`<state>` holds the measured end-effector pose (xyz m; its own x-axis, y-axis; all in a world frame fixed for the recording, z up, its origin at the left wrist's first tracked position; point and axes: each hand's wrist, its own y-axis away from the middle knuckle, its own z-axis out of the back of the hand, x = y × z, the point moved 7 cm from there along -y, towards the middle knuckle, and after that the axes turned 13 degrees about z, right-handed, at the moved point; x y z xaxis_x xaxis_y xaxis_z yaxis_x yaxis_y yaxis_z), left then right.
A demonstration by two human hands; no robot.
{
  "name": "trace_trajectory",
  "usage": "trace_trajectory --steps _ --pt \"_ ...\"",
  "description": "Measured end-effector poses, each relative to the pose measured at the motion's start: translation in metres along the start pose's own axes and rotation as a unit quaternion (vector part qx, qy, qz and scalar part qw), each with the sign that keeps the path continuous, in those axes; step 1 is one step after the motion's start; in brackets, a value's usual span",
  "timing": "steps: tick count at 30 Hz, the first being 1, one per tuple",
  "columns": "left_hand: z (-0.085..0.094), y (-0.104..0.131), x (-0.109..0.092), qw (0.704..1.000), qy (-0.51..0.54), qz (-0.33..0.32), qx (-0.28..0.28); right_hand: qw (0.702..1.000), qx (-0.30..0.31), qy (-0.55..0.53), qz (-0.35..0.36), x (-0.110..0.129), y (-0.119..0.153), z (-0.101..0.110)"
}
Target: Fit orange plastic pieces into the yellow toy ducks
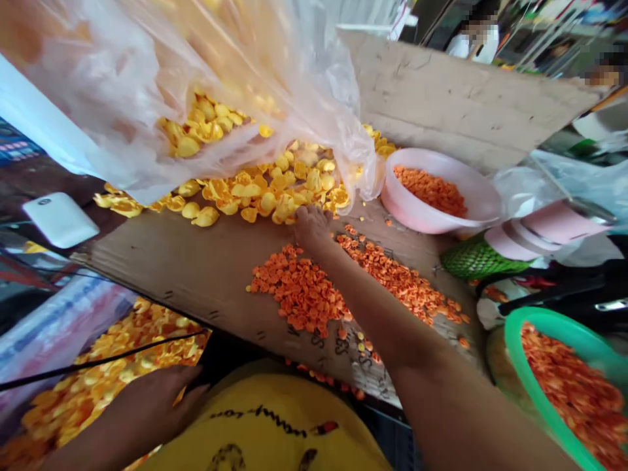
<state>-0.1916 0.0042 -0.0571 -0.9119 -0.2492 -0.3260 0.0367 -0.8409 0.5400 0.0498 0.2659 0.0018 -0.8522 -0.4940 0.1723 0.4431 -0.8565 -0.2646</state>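
- Several yellow pieces (267,201) lie beyond the orange pile (314,294), touching the right hand (314,229) (its grip is unclear).
- A dragging forearm (370,302) could scatter the pile.
- Left hand (169,390), left of it: can't tell its grip.

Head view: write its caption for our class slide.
Right hand at yellow pieces, orange pieces heaped nearby on cardboard.

Moderately bright, diffuse light; strongest glow at 11 o'clock, through translucent whitish plastic bag (132,85). Soft sheen on glossy yellow cup-shaped pieces (267,203). Brown cardboard sheet (171,258) evenly lit, faint shadows; deep shade at 6. Edges stretched, notably round green plastic basin (515,340) at 4. Background soft, pixelated patches toward 1 and 2.
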Motion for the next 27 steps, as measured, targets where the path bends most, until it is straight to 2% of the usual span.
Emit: trace_trajectory --steps 3,5,7,9,10,12,13,14,15,17,18,20,23,25,27 --pt "0.001 -0.005 -0.039 0.996 0.074 -0.029 0.039 0.999 -0.010 -0.032 -0.022 -0.017 0.018 -0.001" --pt "0.009 -0.009 -0.074 0.983 0.167 -0.059 0.050 0.988 -0.036 -0.122 -0.084 -0.038 0.040 0.007" --pt "0.020 -0.015 -0.108 0.964 0.254 -0.073 0.033 0.954 -0.057 -0.255 -0.149 -0.056 0.065 0.015" --pt "0.026 -0.026 -0.140 0.927 0.368 -0.067 0.041 0.898 -0.062 -0.399 -0.174 -0.059 0.088 0.021" --pt "0.024 -0.032 -0.156 0.891 0.445 -0.052 0.074 0.870 -0.061 -0.459 -0.169 -0.054 0.098 0.025" --pt "0.015 -0.048 -0.188 0.788 0.592 -0.013 0.171 0.835 -0.051 -0.530 -0.142 -0.037 0.114 0.033" --pt "0.008 -0.054 -0.205 0.736 0.635 0.008 0.233 0.835 -0.050 -0.533 -0.125 -0.028 0.121 0.038" --pt "0.004 -0.061 -0.220 0.688 0.670 0.019 0.280 0.848 -0.055 -0.516 -0.106 -0.020 0.126 0.042" --pt "0.002 -0.068 -0.231 0.648 0.700 0.027 0.299 0.868 -0.063 -0.485 -0.086 -0.014 0.131 0.047" --pt "0.002 -0.080 -0.243 0.603 0.739 0.033 0.301 0.900 -0.071 -0.428 -0.046 -0.007 0.140 0.053" --pt "0.003 -0.084 -0.244 0.595 0.749 0.036 0.289 0.905 -0.072 -0.417 -0.035 -0.008 0.145 0.055" --pt "0.004 -0.087 -0.239 0.599 0.754 0.045 0.266 0.904 -0.079 -0.417 -0.050 -0.019 0.157 0.056" --pt "0.007 -0.083 -0.220 0.638 0.736 0.057 0.221 0.917 -0.100 -0.364 -0.126 -0.044 0.183 0.056" --pt "0.010 -0.077 -0.208 0.668 0.717 0.047 0.193 0.944 -0.068 -0.290 -0.145 -0.048 0.198 0.050" --pt "0.011 -0.072 -0.197 0.683 0.706 0.042 0.180 0.969 -0.013 -0.210 -0.132 -0.041 0.210 0.041"
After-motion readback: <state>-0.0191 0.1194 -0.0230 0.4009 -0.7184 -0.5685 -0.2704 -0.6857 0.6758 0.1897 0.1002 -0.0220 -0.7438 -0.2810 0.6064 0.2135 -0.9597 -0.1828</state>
